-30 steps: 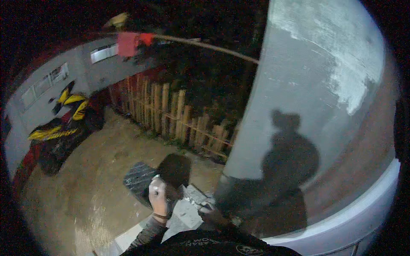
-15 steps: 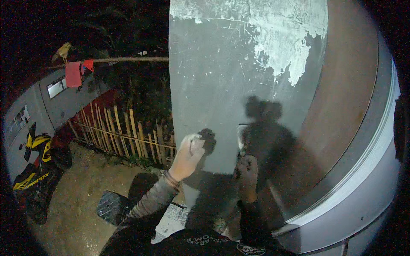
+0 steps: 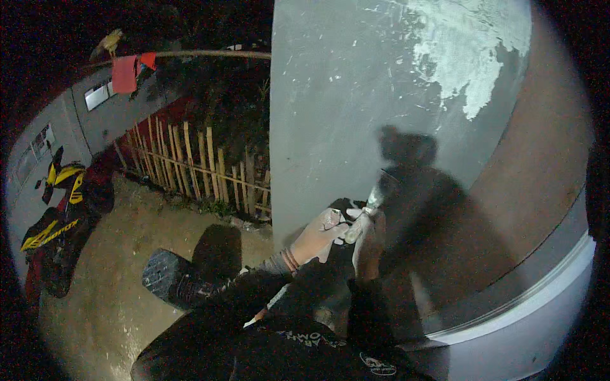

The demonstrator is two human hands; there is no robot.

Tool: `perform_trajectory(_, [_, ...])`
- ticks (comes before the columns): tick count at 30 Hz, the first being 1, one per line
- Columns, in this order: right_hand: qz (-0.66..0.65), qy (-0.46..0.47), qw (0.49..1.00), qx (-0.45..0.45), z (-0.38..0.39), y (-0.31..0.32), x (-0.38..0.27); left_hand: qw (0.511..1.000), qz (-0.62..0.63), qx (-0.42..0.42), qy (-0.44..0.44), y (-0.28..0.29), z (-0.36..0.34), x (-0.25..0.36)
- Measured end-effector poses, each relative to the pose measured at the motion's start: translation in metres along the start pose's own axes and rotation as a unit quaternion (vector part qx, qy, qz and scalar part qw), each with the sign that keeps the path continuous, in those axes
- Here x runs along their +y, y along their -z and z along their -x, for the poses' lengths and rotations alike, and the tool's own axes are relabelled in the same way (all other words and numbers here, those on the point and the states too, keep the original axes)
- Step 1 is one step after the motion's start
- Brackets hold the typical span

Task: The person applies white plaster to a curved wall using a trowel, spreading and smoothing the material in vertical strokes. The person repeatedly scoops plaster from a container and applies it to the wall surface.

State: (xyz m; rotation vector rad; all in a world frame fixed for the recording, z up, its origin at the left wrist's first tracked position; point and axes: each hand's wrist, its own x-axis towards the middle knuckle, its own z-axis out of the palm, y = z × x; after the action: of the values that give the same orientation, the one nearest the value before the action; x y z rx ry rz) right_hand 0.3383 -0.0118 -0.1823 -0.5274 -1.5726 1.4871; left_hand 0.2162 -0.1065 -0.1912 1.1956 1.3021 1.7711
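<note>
A putty knife point(image 3: 375, 198) with a pale, smeared blade points up and away in front of the grey wall point(image 3: 330, 95). My right hand point(image 3: 368, 244) is closed around its handle, mostly in shadow. At the handle's lower end, the bent fingers of my left hand point(image 3: 321, 236) close on it from the left. White smears mark the fingers of both hands. Whether something small also sits in the left fingers, I cannot make out. Higher on the wall spreads a ragged white patch point(image 3: 467, 57), and my dark shadow falls across the wall's right part.
Right of the wall are a brown panel point(image 3: 546, 127) and a white ledge point(image 3: 508, 320). My shoe point(image 3: 166, 274) is below left on the bare ground point(image 3: 127, 254). A bamboo fence point(image 3: 190, 165), a black-and-yellow motorbike point(image 3: 60, 216) and a pole with red cloths point(image 3: 124, 75) stand farther left.
My left hand has moved right, from beside the wall to the putty knife's handle in my right hand. The knife now tilts to the right. The view has shifted a little.
</note>
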Motion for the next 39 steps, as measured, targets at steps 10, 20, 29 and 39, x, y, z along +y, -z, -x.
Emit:
perform_trajectory(10, [-0.045, -0.003, 0.996, -0.077, -0.023, -0.071, 0.043, 0.993, 0.061, 0.045, 0.087, 0.044, 0.013, -0.014])
perform_trajectory(20, [-0.112, -0.149, 0.978, -0.089, -0.064, -0.144, 0.096, 0.983, 0.073, 0.158, 0.054, 0.105, 0.035, -0.038])
perform_trajectory(29, [-0.171, -0.131, 0.976, -0.037, -0.096, -0.213, 0.099, 0.983, 0.068, 0.138, 0.100, 0.169, 0.015, -0.039])
perform_trajectory(39, [-0.209, -0.102, 0.972, 0.027, -0.088, -0.242, 0.098, 0.963, -0.069, 0.260, 0.031, 0.187, -0.002, -0.114])
